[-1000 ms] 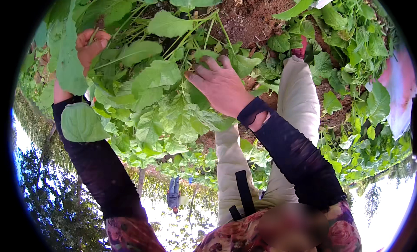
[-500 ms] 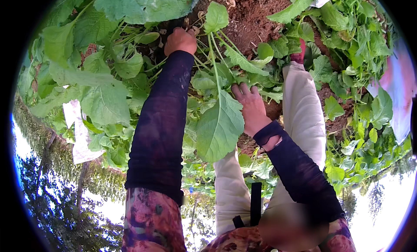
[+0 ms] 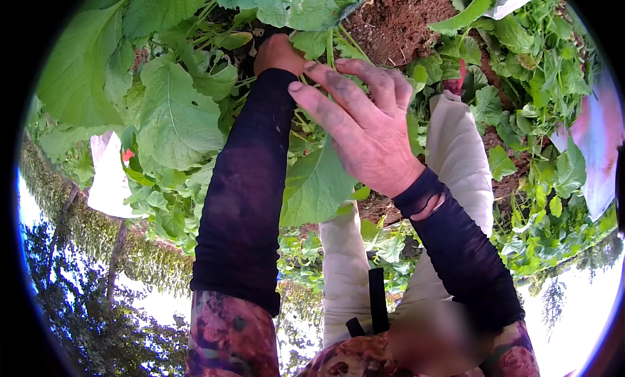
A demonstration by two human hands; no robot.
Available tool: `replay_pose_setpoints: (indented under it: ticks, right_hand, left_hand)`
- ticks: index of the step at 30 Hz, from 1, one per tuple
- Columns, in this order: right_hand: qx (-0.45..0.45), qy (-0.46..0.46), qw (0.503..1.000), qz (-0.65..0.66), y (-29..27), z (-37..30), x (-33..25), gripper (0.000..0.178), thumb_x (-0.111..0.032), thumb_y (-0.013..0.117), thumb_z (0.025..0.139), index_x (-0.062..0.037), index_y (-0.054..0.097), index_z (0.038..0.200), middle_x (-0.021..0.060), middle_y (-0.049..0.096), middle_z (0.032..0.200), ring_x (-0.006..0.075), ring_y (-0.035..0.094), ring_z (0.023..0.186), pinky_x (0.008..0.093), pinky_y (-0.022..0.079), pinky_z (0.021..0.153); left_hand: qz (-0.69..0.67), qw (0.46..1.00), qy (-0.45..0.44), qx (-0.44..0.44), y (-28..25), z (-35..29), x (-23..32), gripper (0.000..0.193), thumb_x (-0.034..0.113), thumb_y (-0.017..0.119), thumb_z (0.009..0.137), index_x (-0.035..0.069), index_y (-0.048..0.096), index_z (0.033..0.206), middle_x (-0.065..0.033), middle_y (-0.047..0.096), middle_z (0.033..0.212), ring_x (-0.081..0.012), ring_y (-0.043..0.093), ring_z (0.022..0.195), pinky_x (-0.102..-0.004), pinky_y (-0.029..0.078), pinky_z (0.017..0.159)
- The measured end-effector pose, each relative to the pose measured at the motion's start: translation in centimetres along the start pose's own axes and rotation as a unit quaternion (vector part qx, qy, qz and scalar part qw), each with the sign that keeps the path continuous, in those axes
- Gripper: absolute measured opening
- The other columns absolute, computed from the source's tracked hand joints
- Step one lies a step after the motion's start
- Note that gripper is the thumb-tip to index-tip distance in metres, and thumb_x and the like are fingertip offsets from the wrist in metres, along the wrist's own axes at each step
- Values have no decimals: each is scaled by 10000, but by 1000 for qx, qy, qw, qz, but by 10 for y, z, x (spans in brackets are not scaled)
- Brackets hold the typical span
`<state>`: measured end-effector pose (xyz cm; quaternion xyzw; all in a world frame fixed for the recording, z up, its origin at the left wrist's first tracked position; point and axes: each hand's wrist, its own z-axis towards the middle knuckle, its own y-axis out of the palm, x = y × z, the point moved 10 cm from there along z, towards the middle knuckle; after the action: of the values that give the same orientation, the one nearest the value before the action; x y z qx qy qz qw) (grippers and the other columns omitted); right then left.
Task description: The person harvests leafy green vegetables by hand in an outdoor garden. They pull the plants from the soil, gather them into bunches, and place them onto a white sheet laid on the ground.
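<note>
1. While the head view shows the left hand (image 3: 278, 55) sunk among stems, its fingers are hidden, so I cannot tell how or on what it grips.
2. The right hand (image 3: 364, 123), smudged with dirt, has its fingers spread wide and slightly bent, near the left wrist; whether they touch it, I cannot tell.
3. The leafy plants (image 3: 176, 117) grow around and under both hands: broad, veined, wavy-edged leaves on slim stalks, with crumbly reddish soil (image 3: 407, 26) just beyond.
4. Counted: two thin, wrinkled black sleeves (image 3: 241, 182), two soft pale trouser legs (image 3: 459, 156), and one large rounded leaf (image 3: 312, 195) hanging between the forearms.
5. Compared with half a second ago, the right hand has risen and come leftward; the left has stayed about the same spot.
</note>
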<state>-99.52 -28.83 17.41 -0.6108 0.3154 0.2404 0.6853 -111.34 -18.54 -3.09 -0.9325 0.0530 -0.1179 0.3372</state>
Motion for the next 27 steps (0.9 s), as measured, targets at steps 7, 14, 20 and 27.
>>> replay_pose_setpoints:
  ticks: [7, 14, 20, 27]
  right_hand:
    - [-238, 107, 952, -157, 59, -47, 47, 130, -146, 583, 723, -92, 635, 830, 42, 565, 893, 241, 484, 1036, 468, 333, 914]
    - [-203, 154, 952, -168, 57, -60, 49, 160, -135, 573, 726, -86, 607, 874, 58, 536, 931, 243, 484, 996, 431, 355, 851]
    - [-187, 154, 950, -197, 56, -65, 49, 350, -119, 580, 720, -51, 579, 1064, 81, 541, 1019, 263, 478, 1040, 443, 351, 871]
    - [-162, 180, 955, -169, 49, -65, 49, 359, -103, 520, 779, -35, 557, 1129, 101, 538, 1084, 276, 476, 1084, 450, 341, 912]
  left_hand:
    - [-380, 900, -144, -154, 30, 12, -45, 203, 147, 525, 888, 6, 561, 1030, -40, 555, 742, -100, 464, 470, -271, 391, 374]
    - [-309, 950, -49, 6, -53, -27, -80, 157, 215, 574, 891, 70, 613, 935, 55, 464, 634, -55, 422, 573, -220, 346, 548]
    - [-95, 985, -118, 88, -23, -26, -70, 497, 402, 680, 749, 42, 647, 1090, -180, 649, 1066, -327, 600, 1028, -388, 436, 912]
    - [-8, 978, -203, 37, 7, -40, -51, 576, 516, 711, 680, -6, 666, 921, -232, 640, 1031, -365, 623, 953, -420, 488, 839]
